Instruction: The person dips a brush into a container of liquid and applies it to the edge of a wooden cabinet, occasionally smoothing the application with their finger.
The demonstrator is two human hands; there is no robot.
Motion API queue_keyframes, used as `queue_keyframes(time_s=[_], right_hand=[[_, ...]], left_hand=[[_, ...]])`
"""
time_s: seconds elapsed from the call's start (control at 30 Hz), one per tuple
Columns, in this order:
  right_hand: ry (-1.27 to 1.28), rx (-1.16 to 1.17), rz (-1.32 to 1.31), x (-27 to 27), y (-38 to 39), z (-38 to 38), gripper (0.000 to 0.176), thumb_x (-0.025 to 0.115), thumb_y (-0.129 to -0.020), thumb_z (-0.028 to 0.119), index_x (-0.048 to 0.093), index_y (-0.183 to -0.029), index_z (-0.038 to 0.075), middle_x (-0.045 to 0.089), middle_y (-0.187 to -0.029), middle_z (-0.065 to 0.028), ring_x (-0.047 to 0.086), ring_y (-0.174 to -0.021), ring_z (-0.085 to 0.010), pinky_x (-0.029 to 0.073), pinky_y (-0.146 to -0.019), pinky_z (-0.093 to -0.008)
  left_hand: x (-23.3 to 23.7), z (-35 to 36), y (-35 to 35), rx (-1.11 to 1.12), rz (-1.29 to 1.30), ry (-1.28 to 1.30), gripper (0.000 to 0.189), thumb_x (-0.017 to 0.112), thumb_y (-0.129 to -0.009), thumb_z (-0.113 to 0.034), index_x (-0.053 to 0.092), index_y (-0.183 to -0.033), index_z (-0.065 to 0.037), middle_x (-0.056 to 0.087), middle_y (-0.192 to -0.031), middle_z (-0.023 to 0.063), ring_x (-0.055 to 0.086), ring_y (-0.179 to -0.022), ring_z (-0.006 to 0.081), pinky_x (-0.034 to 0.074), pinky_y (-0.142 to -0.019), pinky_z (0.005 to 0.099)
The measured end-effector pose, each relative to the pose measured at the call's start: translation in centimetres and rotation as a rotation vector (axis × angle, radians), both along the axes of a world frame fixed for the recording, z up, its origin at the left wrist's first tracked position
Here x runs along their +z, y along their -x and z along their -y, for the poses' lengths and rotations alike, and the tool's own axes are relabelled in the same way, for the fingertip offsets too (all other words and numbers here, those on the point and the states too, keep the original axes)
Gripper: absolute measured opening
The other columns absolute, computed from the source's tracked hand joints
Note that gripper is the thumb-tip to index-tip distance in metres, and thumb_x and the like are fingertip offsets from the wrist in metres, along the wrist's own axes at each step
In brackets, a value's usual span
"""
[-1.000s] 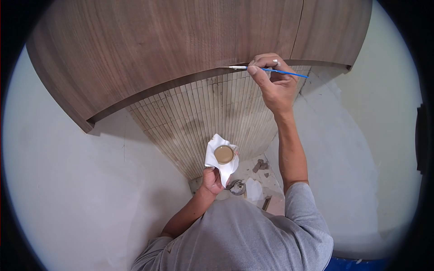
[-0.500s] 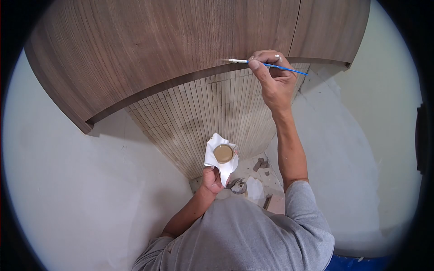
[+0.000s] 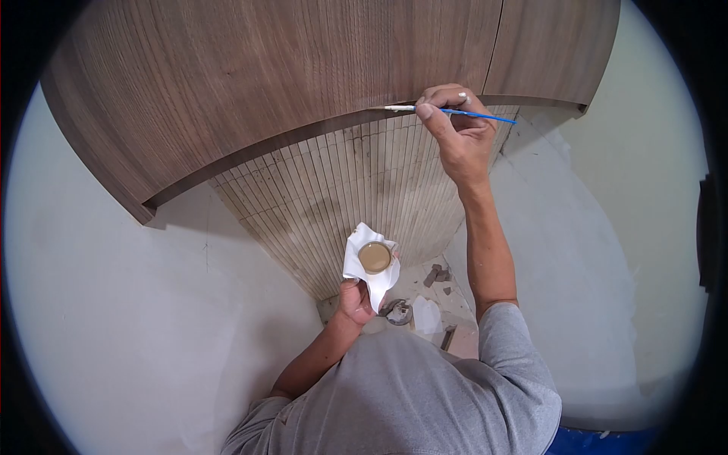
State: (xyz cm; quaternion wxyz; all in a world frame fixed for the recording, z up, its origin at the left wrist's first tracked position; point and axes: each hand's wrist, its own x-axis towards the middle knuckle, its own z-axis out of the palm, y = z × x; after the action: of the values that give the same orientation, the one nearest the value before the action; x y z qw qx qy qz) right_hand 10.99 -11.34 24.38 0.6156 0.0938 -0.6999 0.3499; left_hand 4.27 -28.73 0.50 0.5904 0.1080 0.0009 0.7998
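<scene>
Pinched between thumb and fingers of my right hand is a thin paintbrush with a blue handle and a white ferrule end. Its fine tip points left and meets the lower edge of the brown wood-grain cabinet panel. Lower down, my left hand holds a small round cup of tan paint, wrapped in a white cloth or paper. The wrap hides part of the fingers. A white smear shows on a right-hand finger.
Beneath the cabinet is a wall of narrow beige tiles. Pale walls flank it at left and right. Rubble pieces, a white scrap and a greyish round object lie on the floor. Something blue shows at bottom right.
The brush tip has dropped slightly, from the panel's face to its lower edge, and the brush lies a little more level. My left hand and the cup stay in place.
</scene>
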Motion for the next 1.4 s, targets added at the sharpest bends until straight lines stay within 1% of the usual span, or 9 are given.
queue_keyframes(time_s=[0.1,0.4,0.53,0.63,0.8,1.0,1.2,1.3,1.4], right_hand=[[0.05,0.013,-0.023,0.0,0.2,0.6,0.009,0.076,-0.086,0.006,0.067,-0.086,0.003,0.068,-0.087,-0.0051,0.061,-0.078,-0.0101,0.049,-0.069,-0.0258],[-0.023,-0.025,-0.032,-0.1,0.4,-0.1,0.011,0.077,-0.086,0.007,0.067,-0.088,0.003,0.067,-0.088,-0.0054,0.061,-0.078,-0.0107,0.049,-0.069,-0.0255],[0.0,0.005,-0.017,-0.1,0.2,-0.1,0.011,0.077,-0.086,0.007,0.067,-0.088,0.003,0.067,-0.087,-0.0053,0.061,-0.078,-0.0106,0.049,-0.069,-0.0254],[0.022,0.008,-0.049,0.0,0.5,0.2,0.011,0.077,-0.086,0.007,0.067,-0.088,0.003,0.067,-0.087,-0.0052,0.061,-0.078,-0.0105,0.049,-0.069,-0.0254],[0.016,-0.01,-0.059,0.0,0.6,0.3,0.01,0.077,-0.086,0.007,0.067,-0.087,0.003,0.068,-0.087,-0.0052,0.061,-0.077,-0.0105,0.049,-0.068,-0.0251],[-0.009,-0.006,0.012,0.0,0.0,0.0,0.009,0.076,-0.085,0.005,0.067,-0.085,0.003,0.068,-0.087,-0.005,0.061,-0.076,-0.0102,0.049,-0.067,-0.0249],[0.074,0.024,-0.08,0.2,0.6,0.8,0.009,0.076,-0.085,0.004,0.067,-0.085,0.002,0.067,-0.086,-0.0053,0.061,-0.076,-0.01,0.049,-0.067,-0.0248],[0.085,-0.004,-0.068,0.3,0.6,1.0,0.008,0.076,-0.085,0.003,0.067,-0.085,0.003,0.067,-0.086,-0.0055,0.061,-0.077,-0.0102,0.048,-0.067,-0.025],[-0.024,-0.043,-0.067,0.1,0.7,0.1,0.008,0.076,-0.085,0.003,0.068,-0.085,0.003,0.067,-0.086,-0.0057,0.061,-0.076,-0.0104,0.049,-0.067,-0.0252]], left_hand=[[0.2,0.1,0.0,0.0,0.008,0.024,0.079,0.08,-0.08,-0.028,0.043,-0.147,-0.014,0.053,-0.143,0.0124,0.054,-0.129,0.0333,0.046,-0.113,0.0444],[-0.1,0.0,0.0,0.01,-0.016,-0.006,0.073,0.076,-0.084,-0.031,0.043,-0.147,-0.014,0.053,-0.142,0.0128,0.054,-0.129,0.033,0.045,-0.113,0.0447],[-0.3,-0.1,0.1,0.011,-0.038,-0.03,0.072,0.076,-0.085,-0.031,0.043,-0.147,-0.013,0.053,-0.143,0.0131,0.054,-0.13,0.033,0.046,-0.112,0.0447],[0.4,0.2,0.3,-0.085,0.044,-0.099,0.061,0.074,-0.086,-0.022,0.05,-0.142,-0.018,0.059,-0.137,0.0056,0.055,-0.128,0.0254,0.041,-0.116,0.0467],[0.1,0.2,0.3,-0.082,0.043,-0.095,0.06,0.072,-0.087,-0.023,0.049,-0.143,-0.018,0.058,-0.138,0.006,0.055,-0.128,0.0256,0.041,-0.116,0.0464],[0.0,0.1,0.3,-0.063,0.004,-0.114,0.06,0.072,-0.088,-0.025,0.049,-0.143,-0.018,0.058,-0.138,0.0062,0.055,-0.129,0.0258,0.041,-0.116,0.0465],[0.2,0.1,0.3,-0.06,0.007,-0.099,0.059,0.072,-0.088,-0.026,0.049,-0.143,-0.017,0.058,-0.137,0.006,0.055,-0.127,0.0259,0.042,-0.115,0.0465],[0.5,0.1,0.3,-0.063,0.002,-0.104,0.058,0.071,-0.089,-0.027,0.049,-0.142,-0.017,0.059,-0.137,0.006,0.055,-0.127,0.026,0.042,-0.114,0.0465],[0.3,0.1,0.3,-0.059,0.001,-0.105,0.057,0.07,-0.089,-0.027,0.05,-0.142,-0.017,0.059,-0.136,0.006,0.055,-0.127,0.0261,0.042,-0.114,0.0466]])
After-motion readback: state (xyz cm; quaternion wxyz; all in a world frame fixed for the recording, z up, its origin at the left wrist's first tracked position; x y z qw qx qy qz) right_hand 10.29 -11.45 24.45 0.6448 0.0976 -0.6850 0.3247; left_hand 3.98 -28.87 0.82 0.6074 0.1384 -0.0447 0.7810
